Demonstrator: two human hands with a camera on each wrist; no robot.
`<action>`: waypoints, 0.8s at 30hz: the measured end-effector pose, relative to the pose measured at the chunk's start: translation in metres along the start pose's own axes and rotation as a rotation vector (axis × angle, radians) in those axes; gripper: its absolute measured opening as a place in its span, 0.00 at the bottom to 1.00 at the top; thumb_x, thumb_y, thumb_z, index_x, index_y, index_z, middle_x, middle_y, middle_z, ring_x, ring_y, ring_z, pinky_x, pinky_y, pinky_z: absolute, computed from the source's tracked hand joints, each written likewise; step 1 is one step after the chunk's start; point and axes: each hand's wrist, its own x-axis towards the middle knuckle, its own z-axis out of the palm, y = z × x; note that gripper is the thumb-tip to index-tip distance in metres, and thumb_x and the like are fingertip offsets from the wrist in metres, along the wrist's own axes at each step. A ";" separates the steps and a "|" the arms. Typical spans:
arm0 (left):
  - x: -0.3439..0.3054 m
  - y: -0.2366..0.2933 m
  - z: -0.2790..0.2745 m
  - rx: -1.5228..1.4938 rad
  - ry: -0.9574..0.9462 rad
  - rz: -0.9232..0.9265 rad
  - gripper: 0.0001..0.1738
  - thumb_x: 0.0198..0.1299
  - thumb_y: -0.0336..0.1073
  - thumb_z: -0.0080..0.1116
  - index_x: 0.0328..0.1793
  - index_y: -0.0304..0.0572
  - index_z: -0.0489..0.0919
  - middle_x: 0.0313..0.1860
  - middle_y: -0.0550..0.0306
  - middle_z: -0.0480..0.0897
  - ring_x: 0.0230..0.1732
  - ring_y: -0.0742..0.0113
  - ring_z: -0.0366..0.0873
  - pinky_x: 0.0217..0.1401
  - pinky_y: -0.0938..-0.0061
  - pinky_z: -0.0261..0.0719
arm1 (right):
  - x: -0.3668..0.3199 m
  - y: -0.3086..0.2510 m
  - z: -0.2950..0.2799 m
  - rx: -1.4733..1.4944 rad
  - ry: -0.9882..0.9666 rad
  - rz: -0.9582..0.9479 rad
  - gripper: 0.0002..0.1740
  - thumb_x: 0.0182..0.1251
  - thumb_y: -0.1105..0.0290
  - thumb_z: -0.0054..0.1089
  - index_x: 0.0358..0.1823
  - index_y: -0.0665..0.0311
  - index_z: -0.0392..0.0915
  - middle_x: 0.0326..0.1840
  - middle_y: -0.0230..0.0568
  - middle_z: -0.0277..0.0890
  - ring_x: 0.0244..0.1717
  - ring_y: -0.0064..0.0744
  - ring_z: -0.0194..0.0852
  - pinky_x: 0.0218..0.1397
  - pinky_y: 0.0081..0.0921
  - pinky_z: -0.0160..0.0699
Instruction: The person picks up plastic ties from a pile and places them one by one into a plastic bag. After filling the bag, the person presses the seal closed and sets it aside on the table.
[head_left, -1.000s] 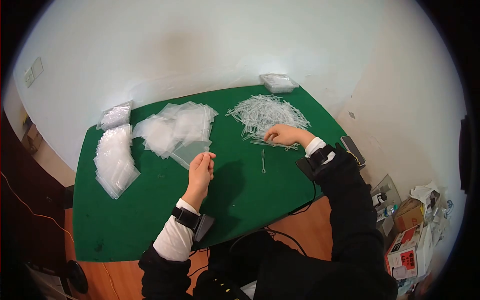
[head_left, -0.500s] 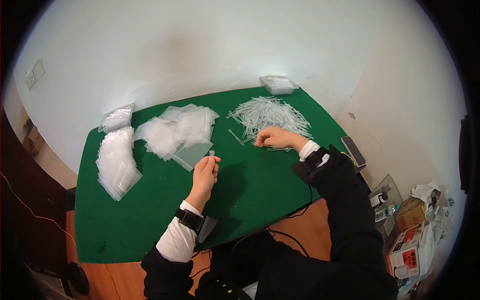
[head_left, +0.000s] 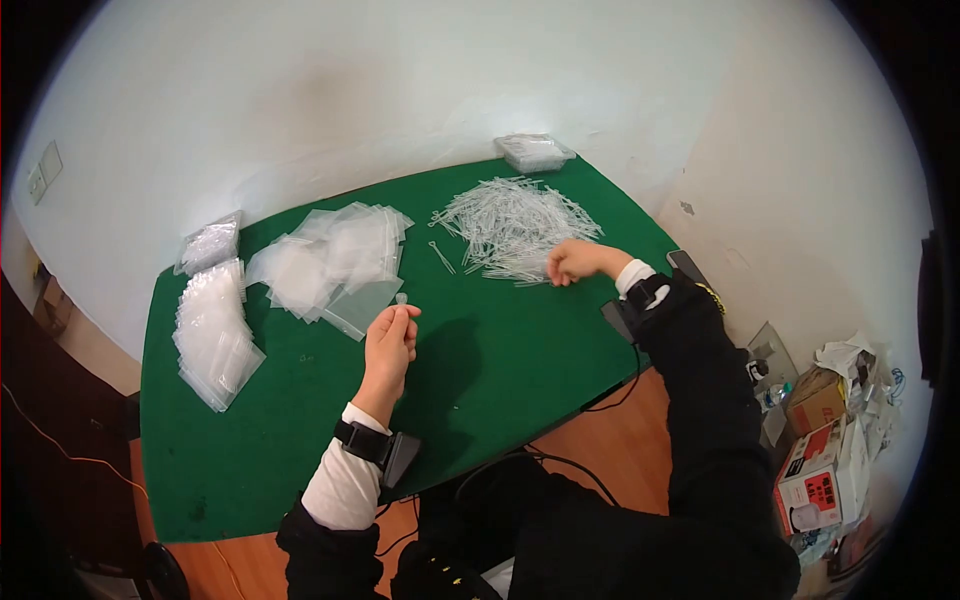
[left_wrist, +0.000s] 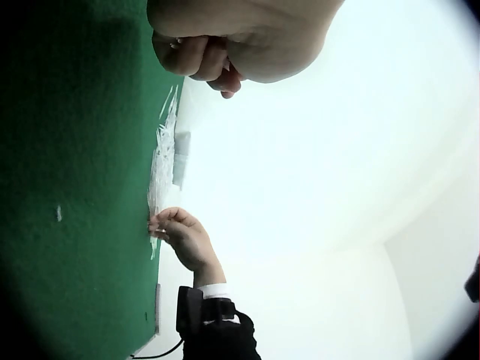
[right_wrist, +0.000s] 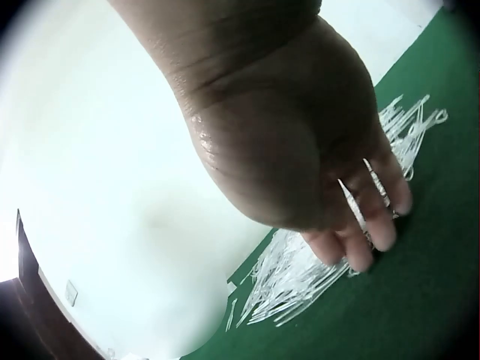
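In the head view my left hand [head_left: 388, 350] is raised over the middle of the table, fingers curled. A small clear looped end [head_left: 402, 298] sticks out above the thumb, like the clear plastic looped sticks on the table; the rest is hidden in the hand. My right hand [head_left: 585, 260] reaches to the near right edge of the pile of looped sticks [head_left: 515, 225]. In the right wrist view its fingers [right_wrist: 381, 229] are loosely extended and spread over several sticks. One loose stick [head_left: 441, 257] lies left of the pile.
Clear plastic bags [head_left: 330, 260] lie heaped left of centre on the green table [head_left: 300, 440]. A fanned row of bags [head_left: 215, 340] lies farther left, a packed bundle [head_left: 210, 242] behind it. Another clear pack [head_left: 535, 153] stands at the back; a phone [head_left: 685, 265] lies at the right edge.
My right hand moved left along the pile's front, then back right to its edge. The loose stick in front of the pile is gone from there; one lies left of it. The left hand stays nearly still.
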 end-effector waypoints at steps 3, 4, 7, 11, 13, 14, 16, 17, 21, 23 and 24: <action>0.001 -0.002 0.000 0.002 -0.004 0.000 0.11 0.67 0.39 0.40 0.38 0.42 0.71 0.20 0.70 0.63 0.16 0.84 0.51 0.16 0.87 0.46 | 0.033 -0.002 0.006 -0.001 0.139 -0.273 0.09 0.48 0.79 0.45 0.28 0.67 0.76 0.27 0.39 0.78 0.29 0.27 0.75 0.33 0.25 0.72; 0.001 -0.003 -0.001 0.012 -0.005 0.001 0.11 0.67 0.39 0.40 0.38 0.42 0.71 0.20 0.70 0.63 0.16 0.84 0.51 0.16 0.87 0.46 | 0.038 -0.006 0.007 -0.003 0.138 -0.277 0.09 0.48 0.79 0.45 0.28 0.67 0.76 0.27 0.39 0.78 0.29 0.27 0.75 0.33 0.25 0.72; 0.001 -0.003 -0.002 0.029 -0.001 0.004 0.11 0.67 0.39 0.40 0.38 0.42 0.71 0.21 0.70 0.63 0.16 0.84 0.51 0.16 0.87 0.46 | 0.034 -0.034 0.009 -0.259 0.309 -0.296 0.10 0.47 0.79 0.45 0.28 0.67 0.77 0.27 0.41 0.78 0.28 0.30 0.75 0.34 0.27 0.72; 0.001 -0.002 -0.001 0.030 -0.005 0.008 0.11 0.67 0.39 0.40 0.39 0.42 0.71 0.21 0.70 0.63 0.17 0.84 0.51 0.16 0.87 0.47 | 0.021 -0.057 0.021 -0.395 0.473 -0.342 0.08 0.47 0.77 0.48 0.28 0.64 0.77 0.27 0.42 0.77 0.29 0.35 0.75 0.35 0.30 0.73; 0.001 -0.003 -0.002 0.019 -0.018 0.007 0.11 0.67 0.39 0.40 0.39 0.42 0.71 0.21 0.70 0.64 0.16 0.84 0.51 0.17 0.87 0.47 | 0.019 -0.066 0.039 -0.437 0.490 -0.352 0.07 0.46 0.76 0.50 0.27 0.63 0.77 0.27 0.42 0.77 0.30 0.37 0.75 0.35 0.31 0.73; 0.001 -0.003 -0.003 0.015 -0.024 0.008 0.11 0.67 0.39 0.40 0.39 0.42 0.71 0.21 0.70 0.64 0.16 0.84 0.51 0.17 0.87 0.47 | 0.019 -0.070 0.049 -0.479 0.508 -0.357 0.06 0.46 0.76 0.51 0.27 0.62 0.77 0.28 0.42 0.77 0.31 0.39 0.76 0.35 0.32 0.73; 0.002 -0.004 -0.003 -0.001 -0.024 0.011 0.11 0.67 0.39 0.40 0.39 0.42 0.71 0.21 0.70 0.64 0.16 0.84 0.51 0.17 0.87 0.47 | 0.025 -0.074 0.056 -0.516 0.530 -0.370 0.05 0.45 0.75 0.52 0.26 0.61 0.77 0.28 0.42 0.76 0.32 0.41 0.76 0.36 0.33 0.73; 0.002 -0.002 -0.005 -0.013 -0.028 0.010 0.11 0.67 0.40 0.40 0.39 0.42 0.71 0.21 0.69 0.64 0.16 0.84 0.51 0.17 0.87 0.48 | 0.032 -0.076 0.061 -0.602 0.562 -0.380 0.06 0.45 0.74 0.53 0.27 0.61 0.77 0.29 0.43 0.77 0.33 0.43 0.76 0.36 0.36 0.74; 0.003 -0.005 -0.005 -0.038 -0.019 -0.004 0.12 0.67 0.40 0.40 0.40 0.41 0.71 0.22 0.69 0.65 0.16 0.83 0.51 0.17 0.86 0.49 | 0.038 -0.077 0.063 -0.814 0.565 -0.288 0.07 0.44 0.74 0.55 0.28 0.59 0.77 0.31 0.44 0.77 0.36 0.46 0.76 0.37 0.39 0.74; 0.004 -0.003 -0.005 -0.041 -0.007 0.004 0.12 0.67 0.40 0.39 0.40 0.41 0.71 0.22 0.68 0.65 0.16 0.83 0.52 0.18 0.86 0.49 | 0.038 -0.078 0.055 -0.869 0.474 -0.104 0.04 0.43 0.74 0.57 0.24 0.59 0.76 0.28 0.41 0.77 0.35 0.44 0.76 0.36 0.36 0.74; 0.004 -0.003 -0.005 -0.054 0.000 0.006 0.12 0.67 0.40 0.39 0.41 0.41 0.71 0.22 0.68 0.65 0.17 0.83 0.52 0.18 0.86 0.50 | 0.039 -0.079 0.054 -0.871 0.479 -0.111 0.04 0.43 0.74 0.57 0.24 0.59 0.76 0.28 0.41 0.77 0.35 0.44 0.76 0.36 0.36 0.74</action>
